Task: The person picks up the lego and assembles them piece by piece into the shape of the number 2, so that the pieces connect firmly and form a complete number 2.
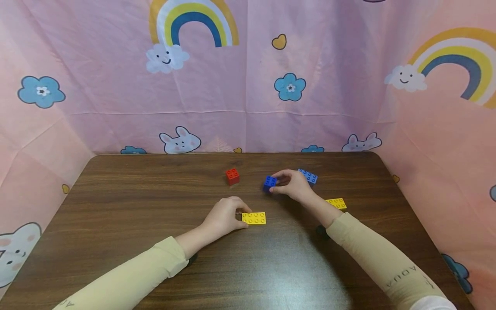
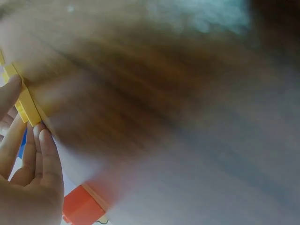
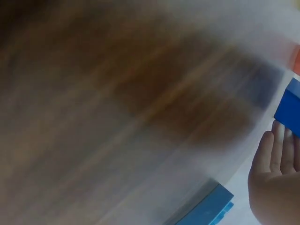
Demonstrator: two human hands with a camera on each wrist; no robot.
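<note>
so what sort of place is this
Probably an indoor play corner: a wood-grain table, pink rainbow-printed cloth behind and beside it, and colourful toy bricks. The wider room is out of view.

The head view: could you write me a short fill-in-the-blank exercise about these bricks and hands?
1. The eight-stud brick pinched by the left hand is ____.
2. The small brick held in the right hand is dark ____.
3. The light blue brick lies just beyond the ____ hand.
4. The untouched brick standing farthest left on the table is ____.

Missing words: yellow; blue; right; red.
</note>
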